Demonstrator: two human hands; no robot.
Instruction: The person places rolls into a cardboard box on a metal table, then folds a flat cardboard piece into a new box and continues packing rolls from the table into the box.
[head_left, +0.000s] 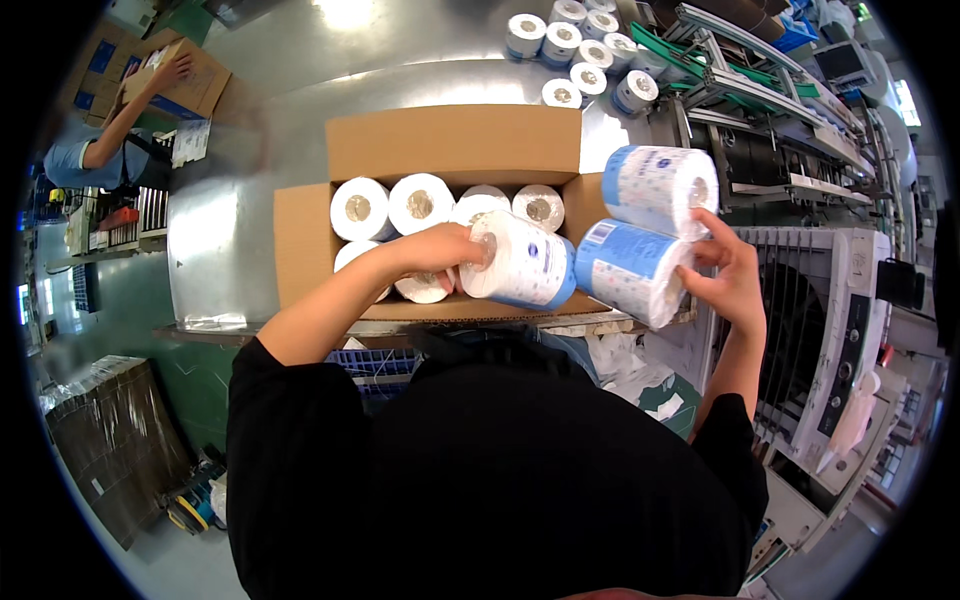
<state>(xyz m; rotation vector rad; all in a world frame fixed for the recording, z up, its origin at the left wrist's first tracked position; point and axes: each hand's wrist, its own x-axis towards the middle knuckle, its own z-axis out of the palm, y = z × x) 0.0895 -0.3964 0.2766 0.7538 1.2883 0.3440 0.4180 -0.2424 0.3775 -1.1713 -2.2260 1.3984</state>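
An open cardboard box stands in front of me with several wrapped paper rolls upright inside. My left hand is closed on the near end of a white-and-blue wrapped roll, its fingers at the core hole. That roll lies on its side over the box's right part. Its other end meets a blue-printed roll, also tilted sideways. Above this one lies another wrapped roll. My right hand grips the right ends of these two rolls, fingers at their cores. Some rolls in the box are partly hidden by my left arm.
More wrapped rolls stand on the metal table at the far right. A conveyor frame and a white slatted machine are to the right. At far left, a co-worker handles another carton.
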